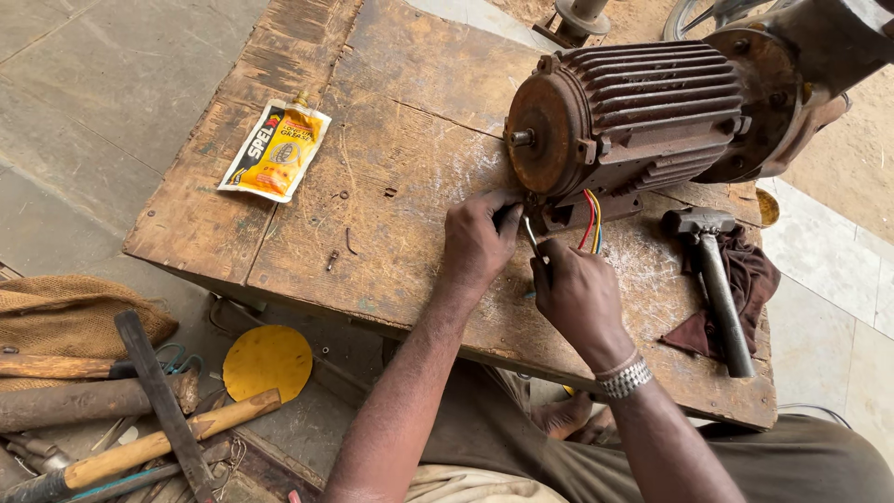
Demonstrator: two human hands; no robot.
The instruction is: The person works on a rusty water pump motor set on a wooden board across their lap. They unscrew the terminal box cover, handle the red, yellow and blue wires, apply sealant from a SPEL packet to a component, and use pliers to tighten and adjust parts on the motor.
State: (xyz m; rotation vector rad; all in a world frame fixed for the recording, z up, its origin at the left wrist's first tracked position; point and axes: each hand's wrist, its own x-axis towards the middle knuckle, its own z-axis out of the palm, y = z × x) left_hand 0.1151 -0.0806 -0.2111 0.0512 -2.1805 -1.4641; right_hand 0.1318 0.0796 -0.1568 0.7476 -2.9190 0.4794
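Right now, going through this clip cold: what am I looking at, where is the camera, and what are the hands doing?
This is a single view from a camera worn on a person's head, looking down at their own two bare hands. They sit at a worn wooden table. On it lies a rusty electric motor with ribbed housing and coloured wires hanging from its base. The left hand presses against the motor's lower front edge. The right hand, with a metal bracelet at the wrist, holds a thin metal tool pointed at the same spot. Also on the table are a yellow pouch and a hammer lying on a dark cloth. On the floor to the left are wooden-handled tools and a yellow disc.
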